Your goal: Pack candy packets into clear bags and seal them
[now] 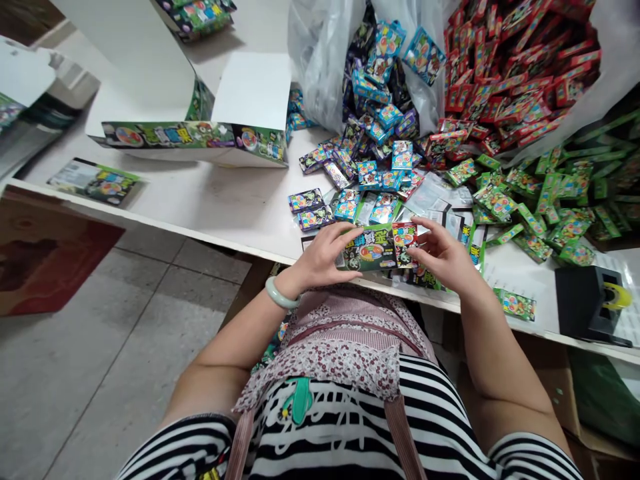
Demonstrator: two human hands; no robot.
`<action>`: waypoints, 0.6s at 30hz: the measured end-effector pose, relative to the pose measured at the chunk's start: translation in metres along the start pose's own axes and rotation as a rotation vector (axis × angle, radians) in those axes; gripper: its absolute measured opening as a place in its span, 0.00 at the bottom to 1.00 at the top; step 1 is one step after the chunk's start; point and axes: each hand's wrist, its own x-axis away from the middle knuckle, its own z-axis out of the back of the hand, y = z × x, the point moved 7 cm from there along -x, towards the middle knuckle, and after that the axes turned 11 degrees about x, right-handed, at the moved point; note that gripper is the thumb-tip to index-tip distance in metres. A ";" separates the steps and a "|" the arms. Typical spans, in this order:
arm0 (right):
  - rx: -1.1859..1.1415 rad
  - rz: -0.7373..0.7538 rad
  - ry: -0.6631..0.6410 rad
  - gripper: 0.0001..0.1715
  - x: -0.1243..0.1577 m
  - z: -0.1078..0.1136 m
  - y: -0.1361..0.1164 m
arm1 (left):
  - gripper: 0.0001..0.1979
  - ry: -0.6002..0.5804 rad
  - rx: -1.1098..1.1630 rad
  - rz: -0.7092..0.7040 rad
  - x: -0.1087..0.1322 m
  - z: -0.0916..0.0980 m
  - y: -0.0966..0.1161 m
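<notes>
My left hand (325, 255) grips the left end of a flat green printed packet (369, 248) at the table's front edge. My right hand (440, 257) pinches a small red printed packet (404, 239) against the green packet's right end. A pale bangle sits on my left wrist. Blue small packets (373, 175), green small packets (530, 200) and red small packets (505, 73) lie heaped just beyond my hands.
A white table (210, 200) holds an open white display carton (200, 133) with green printed sides at the left. Clear plastic bags (320, 53) spill packets at the back. A black tape dispenser (590, 303) stands at the right. Flat cardboard (45, 253) lies on the tiled floor.
</notes>
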 end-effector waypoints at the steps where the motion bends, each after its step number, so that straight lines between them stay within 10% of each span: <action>1: -0.024 -0.001 -0.011 0.29 0.000 -0.002 0.001 | 0.46 0.003 -0.004 0.000 0.001 0.001 0.000; 9: -0.050 0.000 -0.203 0.27 -0.005 -0.009 0.000 | 0.46 -0.030 0.000 -0.047 0.006 -0.002 0.006; 18: 0.099 0.146 0.103 0.21 -0.003 -0.033 -0.004 | 0.47 0.016 -0.030 0.014 0.006 0.003 0.001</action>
